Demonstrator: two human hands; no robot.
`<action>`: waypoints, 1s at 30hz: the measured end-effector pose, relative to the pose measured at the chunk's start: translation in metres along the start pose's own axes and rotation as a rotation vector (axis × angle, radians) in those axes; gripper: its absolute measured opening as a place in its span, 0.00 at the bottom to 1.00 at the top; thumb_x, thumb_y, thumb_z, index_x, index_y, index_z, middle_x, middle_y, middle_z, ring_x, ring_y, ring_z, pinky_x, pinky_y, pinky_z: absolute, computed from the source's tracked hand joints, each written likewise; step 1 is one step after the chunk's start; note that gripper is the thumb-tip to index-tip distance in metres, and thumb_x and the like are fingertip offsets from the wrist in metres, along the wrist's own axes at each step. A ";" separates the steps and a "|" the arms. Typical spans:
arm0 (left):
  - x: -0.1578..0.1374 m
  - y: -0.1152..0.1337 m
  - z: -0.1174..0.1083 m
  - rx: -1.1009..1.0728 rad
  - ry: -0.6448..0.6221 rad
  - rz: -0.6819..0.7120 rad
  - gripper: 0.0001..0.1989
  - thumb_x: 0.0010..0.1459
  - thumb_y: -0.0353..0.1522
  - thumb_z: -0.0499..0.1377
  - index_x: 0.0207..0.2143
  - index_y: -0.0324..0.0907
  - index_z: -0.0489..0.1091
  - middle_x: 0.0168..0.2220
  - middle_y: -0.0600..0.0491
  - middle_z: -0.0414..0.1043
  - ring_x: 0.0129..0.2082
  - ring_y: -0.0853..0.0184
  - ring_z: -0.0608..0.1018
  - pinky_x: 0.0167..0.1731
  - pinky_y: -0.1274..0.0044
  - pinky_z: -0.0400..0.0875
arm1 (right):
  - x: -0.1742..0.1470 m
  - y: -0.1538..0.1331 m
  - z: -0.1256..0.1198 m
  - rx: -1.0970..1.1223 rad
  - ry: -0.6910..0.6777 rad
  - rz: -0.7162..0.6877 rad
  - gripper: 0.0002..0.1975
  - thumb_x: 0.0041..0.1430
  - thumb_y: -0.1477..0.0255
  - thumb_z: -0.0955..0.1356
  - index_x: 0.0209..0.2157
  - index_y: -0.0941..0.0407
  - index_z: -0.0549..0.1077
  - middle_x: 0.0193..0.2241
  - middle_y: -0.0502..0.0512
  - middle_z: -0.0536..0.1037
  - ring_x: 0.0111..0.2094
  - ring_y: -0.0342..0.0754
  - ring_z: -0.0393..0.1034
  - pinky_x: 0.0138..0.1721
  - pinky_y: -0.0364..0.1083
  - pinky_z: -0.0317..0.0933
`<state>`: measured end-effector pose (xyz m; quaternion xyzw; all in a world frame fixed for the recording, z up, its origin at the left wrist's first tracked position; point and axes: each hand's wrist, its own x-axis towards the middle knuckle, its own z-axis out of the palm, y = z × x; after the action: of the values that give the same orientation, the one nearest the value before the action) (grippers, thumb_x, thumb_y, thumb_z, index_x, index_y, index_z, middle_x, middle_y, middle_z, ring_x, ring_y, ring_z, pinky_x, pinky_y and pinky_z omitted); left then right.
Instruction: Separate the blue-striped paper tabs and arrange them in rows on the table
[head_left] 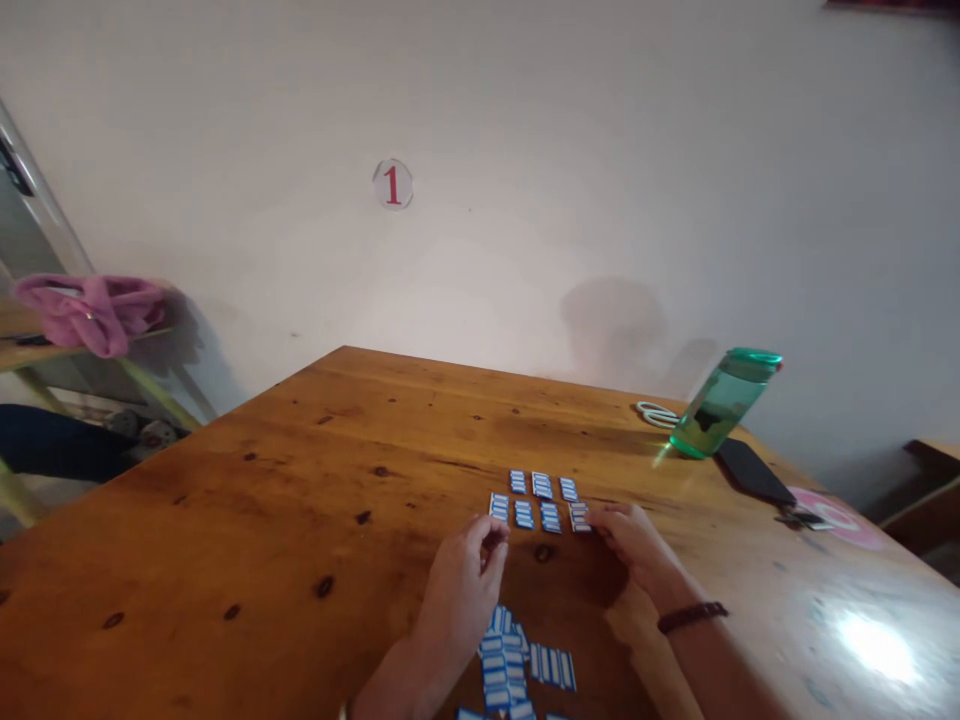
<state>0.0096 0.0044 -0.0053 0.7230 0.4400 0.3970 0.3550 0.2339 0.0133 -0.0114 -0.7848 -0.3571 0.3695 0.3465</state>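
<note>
My left hand hovers or rests just below the left end of the front row, fingers curled and thumb drawn near the index fingertip. Whether anything sits in that pinch is hidden. My right hand has its fingertips together at the edge of the rightmost group of small blue-and-white cards. Similar overlapping card groups lie in two rows, including a back-row group and a front-row group. Nearer me, partly behind my left forearm, is a loose heap of cards, with a fanned strip of cards beside it.
A green bottle stands at the right back of the wooden table. Close by are a white coiled cable, a black phone, keys and a pink round mat. Pink cloth lies on another table, left.
</note>
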 end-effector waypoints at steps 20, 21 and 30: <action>0.004 0.006 -0.012 -0.038 0.041 -0.010 0.08 0.54 0.30 0.50 0.31 0.41 0.69 0.30 0.52 0.75 0.31 0.67 0.75 0.31 0.78 0.66 | 0.010 0.008 0.006 -0.446 0.140 -0.092 0.13 0.57 0.68 0.64 0.43 0.59 0.68 0.43 0.54 0.70 0.39 0.49 0.68 0.36 0.50 0.65; 0.004 0.006 -0.012 -0.044 0.044 -0.011 0.08 0.54 0.30 0.50 0.31 0.41 0.69 0.30 0.52 0.75 0.31 0.67 0.75 0.31 0.79 0.66 | 0.009 0.007 0.006 -0.466 0.140 -0.094 0.13 0.57 0.68 0.64 0.43 0.59 0.68 0.43 0.54 0.71 0.38 0.49 0.68 0.36 0.50 0.65; 0.004 0.009 -0.014 -0.036 0.060 -0.012 0.08 0.53 0.30 0.51 0.29 0.41 0.69 0.28 0.53 0.74 0.29 0.68 0.75 0.30 0.79 0.67 | 0.002 0.003 0.009 -0.463 0.198 -0.168 0.12 0.58 0.69 0.64 0.43 0.58 0.68 0.43 0.54 0.70 0.38 0.49 0.68 0.36 0.49 0.65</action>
<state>0.0013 0.0077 0.0096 0.7015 0.4475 0.4244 0.3571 0.2289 0.0160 -0.0190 -0.8430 -0.4606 0.1693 0.2205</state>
